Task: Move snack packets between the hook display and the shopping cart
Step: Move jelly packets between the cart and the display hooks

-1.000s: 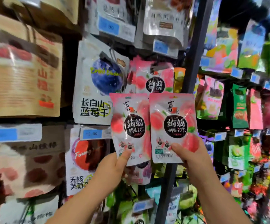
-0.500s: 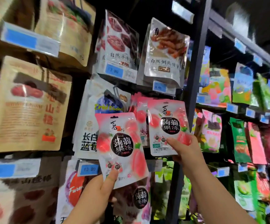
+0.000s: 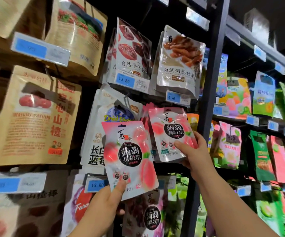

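— Hands?
— Left hand (image 3: 106, 202) pinches the left packet (image 3: 129, 156) by its bottom edge, in front of the blueberry bag (image 3: 111, 106).
— And the other?
— Right hand (image 3: 194, 153) pinches the right packet (image 3: 170, 132) at its lower corner, its edge just beside the post (image 3: 211, 82).

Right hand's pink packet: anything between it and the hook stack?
Nothing visible. The pink peach jelly packet in the right hand sits directly in front of the hanging pink stack; the hook itself is hidden behind it. The left hand holds its twin lower, aside.
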Demonstrator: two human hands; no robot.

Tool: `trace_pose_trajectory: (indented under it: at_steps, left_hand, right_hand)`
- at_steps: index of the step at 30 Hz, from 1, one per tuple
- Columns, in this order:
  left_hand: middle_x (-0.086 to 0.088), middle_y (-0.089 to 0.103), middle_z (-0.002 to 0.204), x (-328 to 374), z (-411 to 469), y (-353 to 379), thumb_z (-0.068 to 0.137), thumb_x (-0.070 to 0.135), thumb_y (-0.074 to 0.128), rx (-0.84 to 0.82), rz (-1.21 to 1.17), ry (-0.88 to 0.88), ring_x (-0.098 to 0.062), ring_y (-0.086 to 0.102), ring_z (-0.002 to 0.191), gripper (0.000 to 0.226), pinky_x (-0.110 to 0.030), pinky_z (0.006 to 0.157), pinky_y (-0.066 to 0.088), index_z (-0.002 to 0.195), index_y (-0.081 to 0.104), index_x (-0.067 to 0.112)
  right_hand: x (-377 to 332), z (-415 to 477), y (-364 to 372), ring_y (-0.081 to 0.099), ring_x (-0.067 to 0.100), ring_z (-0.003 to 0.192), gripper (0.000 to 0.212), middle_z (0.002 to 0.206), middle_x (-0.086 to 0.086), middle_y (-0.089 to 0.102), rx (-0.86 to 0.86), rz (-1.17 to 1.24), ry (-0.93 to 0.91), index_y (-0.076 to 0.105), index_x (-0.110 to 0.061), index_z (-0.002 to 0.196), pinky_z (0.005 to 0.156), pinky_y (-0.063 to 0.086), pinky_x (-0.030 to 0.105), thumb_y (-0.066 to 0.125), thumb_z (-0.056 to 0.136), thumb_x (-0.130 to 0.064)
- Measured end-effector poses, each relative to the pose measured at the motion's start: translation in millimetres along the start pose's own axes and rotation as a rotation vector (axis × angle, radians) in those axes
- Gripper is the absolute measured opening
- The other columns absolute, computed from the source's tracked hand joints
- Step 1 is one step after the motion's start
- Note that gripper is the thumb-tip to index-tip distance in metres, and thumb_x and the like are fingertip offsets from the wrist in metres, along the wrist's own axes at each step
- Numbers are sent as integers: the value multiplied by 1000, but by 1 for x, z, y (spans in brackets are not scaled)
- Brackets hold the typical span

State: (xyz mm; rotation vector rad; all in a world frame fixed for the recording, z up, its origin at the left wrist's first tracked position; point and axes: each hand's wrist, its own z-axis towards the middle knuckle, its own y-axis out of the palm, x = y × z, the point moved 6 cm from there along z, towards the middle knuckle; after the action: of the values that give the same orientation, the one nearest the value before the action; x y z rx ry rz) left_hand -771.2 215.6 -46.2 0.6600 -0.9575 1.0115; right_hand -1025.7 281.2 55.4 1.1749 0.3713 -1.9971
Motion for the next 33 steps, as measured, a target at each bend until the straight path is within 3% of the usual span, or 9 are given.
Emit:
trace_pose_trajectory:
  at_steps: [3, 5, 10, 16, 19, 22, 26, 31, 33]
  left_hand:
    - [15, 62, 73, 8, -4, -2, 97, 34, 43, 25, 25, 34, -6, 54, 72, 29, -2, 48, 40, 72, 57, 32]
    - [13, 63, 83, 9, -3, -1, 98, 33, 42, 15, 43, 31, -3, 54, 74, 28, 0, 50, 39, 75, 57, 35]
    - [18, 53, 76, 18, -8, -2, 99, 31, 40, 52, 114, 41, 1, 45, 67, 28, 6, 52, 33, 76, 55, 29]
    - [19, 60, 82, 9, -1, -2, 97, 33, 45, 23, 60, 28, 3, 52, 81, 24, 0, 54, 37, 77, 58, 35]
    - [14, 60, 76, 4, 2, -3, 96, 32, 48, 32, 59, 6, 4, 50, 77, 29, -1, 57, 33, 70, 60, 27]
    - [12, 59, 71, 5, 2, -3, 97, 31, 47, 40, 67, -6, 0, 51, 72, 32, -2, 52, 38, 68, 59, 25]
    - [18, 62, 79, 2, 3, -3, 96, 37, 45, 48, 81, 18, 6, 53, 79, 24, 1, 56, 36, 77, 58, 40]
    - [13, 67, 85, -8, 9, -2, 95, 39, 47, 35, 61, -15, -1, 59, 86, 24, -10, 65, 44, 79, 64, 34]
    - [11, 68, 84, -8, 10, 0, 95, 37, 48, 30, 50, -26, -3, 60, 83, 24, -10, 61, 46, 79, 65, 32]
  right_hand:
    - [-3, 5, 0, 65, 28, 111, 86, 136, 0, 56, -8, 85, -22, 38, -41, 141, 86, 55, 58, 83, 73, -12]
    - [-5, 7, -1, 66, 28, 110, 87, 138, 0, 55, -10, 112, -37, 38, -41, 143, 85, 55, 59, 81, 75, -9]
    - [-7, 11, -3, 69, 30, 103, 72, 123, 2, 68, -21, 101, -38, 48, -40, 138, 80, 55, 63, 76, 80, -7]
    - [-7, 17, -5, 72, 31, 96, 59, 117, 3, 70, -14, 69, 32, 57, -41, 124, 75, 52, 69, 78, 78, -9]
    - [-8, 18, -5, 72, 31, 95, 56, 113, 1, 72, -24, 26, 51, 60, -42, 120, 77, 48, 75, 80, 76, -13]
    - [-9, 18, -5, 72, 32, 93, 60, 115, 4, 70, -13, 23, 79, 55, -35, 127, 77, 50, 73, 78, 78, -9]
    - [-8, 23, -4, 72, 37, 90, 64, 118, 11, 69, -20, 64, 114, 54, -27, 131, 72, 52, 69, 79, 76, -8]
    - [-5, 27, -1, 73, 34, 89, 65, 108, 10, 72, 19, 13, 182, 52, -20, 132, 72, 57, 52, 81, 74, -12]
    - [-2, 25, 0, 73, 32, 85, 61, 104, 11, 73, -6, -18, 230, 51, -20, 129, 64, 55, 38, 81, 75, -14]
